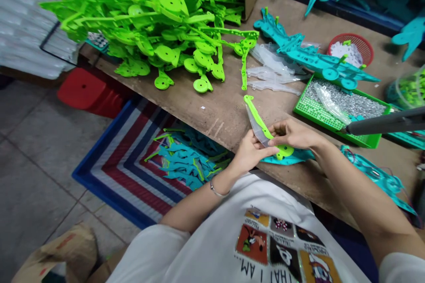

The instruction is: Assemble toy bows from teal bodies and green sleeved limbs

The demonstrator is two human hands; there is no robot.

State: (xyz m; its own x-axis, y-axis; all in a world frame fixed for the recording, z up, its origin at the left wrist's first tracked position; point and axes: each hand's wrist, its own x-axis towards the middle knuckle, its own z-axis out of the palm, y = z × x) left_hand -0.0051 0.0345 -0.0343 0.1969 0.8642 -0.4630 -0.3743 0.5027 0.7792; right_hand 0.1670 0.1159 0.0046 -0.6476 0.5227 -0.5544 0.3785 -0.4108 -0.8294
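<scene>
Far left I see grey floor tiles and a red stool (86,92) tucked under the surface (219,110), with a striped mat (126,159) beside it carrying a heap of teal and green cut-outs (189,163). Up on the surface, a big tangled pile of bright green plastic parts (159,22) spills out toward the edge, wheels and long arms all mixed together. Moving in to the middle, my left hand (247,152), bracelet on the wrist, is closed around the lower end of a clear plastic blade (257,130), fingers curled and pinching it. Lying against that blade is the green plastic piece (262,126), a long strip with a round disc at its near end, tilted up and away from me. My right hand (294,135) is also closed, fingertips pressing on the green piece just above the disc. Both sit at the near edge of the surface, over a flat teal piece (292,157). Beyond lie more clear blades (272,73), then stacked teal assemblies (312,59), a green tray (318,115) of small silvery bits, a red basket (352,44), and a grey tool handle (385,124) poking in from the right.
</scene>
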